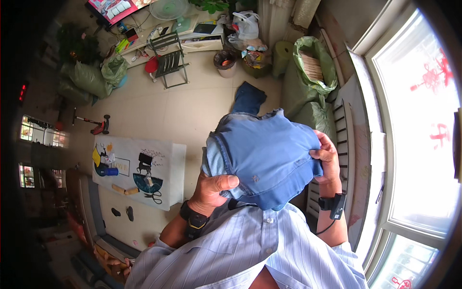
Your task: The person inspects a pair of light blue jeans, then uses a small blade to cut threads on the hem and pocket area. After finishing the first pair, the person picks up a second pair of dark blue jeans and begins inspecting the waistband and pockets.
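A blue denim garment point(269, 144), which looks like a pair of jeans, is stretched between my two hands in front of my chest. Its smooth side faces up, with a seam along the left and a frayed upper edge. My left hand point(211, 190) pinches the lower left edge, thumb on top and the other fingers hidden beneath the cloth. At the right edge, my right hand point(327, 155) holds a fold between thumb and bent fingers. A darker denim piece point(248, 98) shows beyond the far edge; whether it joins the garment is hidden.
A cloth-covered table point(173, 176) with scissors point(153, 196) and a blue roll stands at the left. Beyond are a folding chair point(169, 61), a waste bin point(225, 65) and a scooter point(100, 126). Green sacks point(315, 65) line the right, beside a radiator point(342, 125) and window.
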### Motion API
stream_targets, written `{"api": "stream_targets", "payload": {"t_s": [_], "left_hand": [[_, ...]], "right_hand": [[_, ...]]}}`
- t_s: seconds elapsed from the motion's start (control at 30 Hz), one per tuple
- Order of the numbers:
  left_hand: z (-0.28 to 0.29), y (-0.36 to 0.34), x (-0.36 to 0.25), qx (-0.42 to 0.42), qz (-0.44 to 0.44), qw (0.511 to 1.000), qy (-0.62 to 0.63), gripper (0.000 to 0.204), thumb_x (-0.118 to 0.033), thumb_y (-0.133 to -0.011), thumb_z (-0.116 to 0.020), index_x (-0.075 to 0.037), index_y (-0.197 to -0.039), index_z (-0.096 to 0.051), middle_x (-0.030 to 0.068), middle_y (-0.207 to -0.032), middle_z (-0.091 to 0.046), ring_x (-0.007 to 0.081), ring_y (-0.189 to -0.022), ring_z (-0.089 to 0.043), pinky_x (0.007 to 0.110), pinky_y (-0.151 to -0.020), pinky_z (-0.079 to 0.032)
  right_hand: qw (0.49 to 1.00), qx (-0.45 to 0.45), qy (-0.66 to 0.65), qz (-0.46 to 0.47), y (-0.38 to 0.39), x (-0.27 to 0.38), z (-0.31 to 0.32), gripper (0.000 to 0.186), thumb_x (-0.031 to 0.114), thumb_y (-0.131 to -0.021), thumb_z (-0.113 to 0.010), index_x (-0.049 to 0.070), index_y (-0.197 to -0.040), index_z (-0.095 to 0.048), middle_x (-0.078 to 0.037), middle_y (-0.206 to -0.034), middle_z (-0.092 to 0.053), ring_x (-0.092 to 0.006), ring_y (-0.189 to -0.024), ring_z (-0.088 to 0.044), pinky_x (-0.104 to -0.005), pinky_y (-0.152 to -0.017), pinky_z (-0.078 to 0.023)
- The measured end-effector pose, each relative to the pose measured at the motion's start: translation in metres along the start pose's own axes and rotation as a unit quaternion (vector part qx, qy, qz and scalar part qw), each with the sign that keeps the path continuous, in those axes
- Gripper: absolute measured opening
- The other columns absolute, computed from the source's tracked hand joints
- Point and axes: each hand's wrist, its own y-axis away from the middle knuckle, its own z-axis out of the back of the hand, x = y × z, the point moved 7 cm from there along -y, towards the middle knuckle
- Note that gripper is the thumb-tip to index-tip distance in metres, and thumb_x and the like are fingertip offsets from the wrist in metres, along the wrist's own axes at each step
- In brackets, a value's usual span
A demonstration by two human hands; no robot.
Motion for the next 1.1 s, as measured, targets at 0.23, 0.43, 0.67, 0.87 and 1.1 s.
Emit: {"api": "stream_targets", "payload": {"t_s": [0.23, 0.43, 0.67, 0.87, 1.1], "left_hand": [[-0.023, 0.007, 0.005, -0.023, -0.037, 0.998, -0.039, 0.081, -0.005, -0.078, -0.073, 0.001, -0.153, -0.044, 0.0142, -0.145, -0.059, 0.0302, -0.133, -0.058, 0.047, -0.115, -0.047], [-0.043, 0.014, 0.002, -0.048, -0.053, 0.993, -0.098, 0.079, -0.006, -0.079, -0.072, 0.004, -0.153, -0.043, 0.0157, -0.144, -0.059, 0.0290, -0.130, -0.060, 0.044, -0.113, -0.048], [-0.060, 0.017, 0.012, -0.085, -0.039, 0.985, -0.146, 0.073, -0.006, -0.082, -0.074, 0.006, -0.149, -0.047, 0.0136, -0.137, -0.062, 0.0241, -0.125, -0.061, 0.039, -0.108, -0.050], [-0.083, 0.011, 0.013, -0.048, -0.076, 0.980, -0.179, 0.069, -0.003, -0.082, -0.073, 0.008, -0.146, -0.049, 0.0132, -0.134, -0.063, 0.0225, -0.124, -0.062, 0.037, -0.107, -0.050], [-0.084, 0.008, 0.020, -0.037, -0.061, 0.976, -0.205, 0.069, -0.003, -0.082, -0.073, 0.008, -0.146, -0.049, 0.0139, -0.137, -0.062, 0.0234, -0.128, -0.059, 0.038, -0.112, -0.047]], "right_hand": [[0.997, 0.020, 0.044, -0.058, 0.001, -0.022, 0.008, 0.057, -0.012, -0.071, -0.063, -0.005, -0.127, -0.064, -0.011, -0.114, -0.073, -0.0197, -0.099, -0.071, -0.0323, -0.093, -0.056], [0.854, 0.007, 0.519, 0.021, 0.008, -0.014, 0.017, 0.053, -0.001, -0.079, -0.073, -0.004, -0.129, -0.060, -0.009, -0.108, -0.069, -0.0201, -0.097, -0.068, -0.0378, -0.088, -0.055], [0.953, 0.071, 0.285, 0.074, 0.069, 0.065, -0.085, 0.049, -0.009, -0.084, -0.074, 0.000, -0.130, -0.060, -0.003, -0.091, -0.067, -0.0087, -0.082, -0.064, -0.0251, -0.074, -0.052], [0.899, 0.166, 0.394, 0.091, 0.080, 0.058, -0.121, 0.053, -0.006, -0.084, -0.075, 0.000, -0.132, -0.055, -0.005, -0.086, -0.068, -0.0100, -0.072, -0.064, -0.0269, -0.064, -0.051], [0.829, 0.157, 0.489, 0.223, 0.088, 0.060, -0.121, 0.055, -0.008, -0.083, -0.075, -0.001, -0.134, -0.056, -0.005, -0.082, -0.065, -0.0118, -0.068, -0.065, -0.0295, -0.063, -0.053]]}}
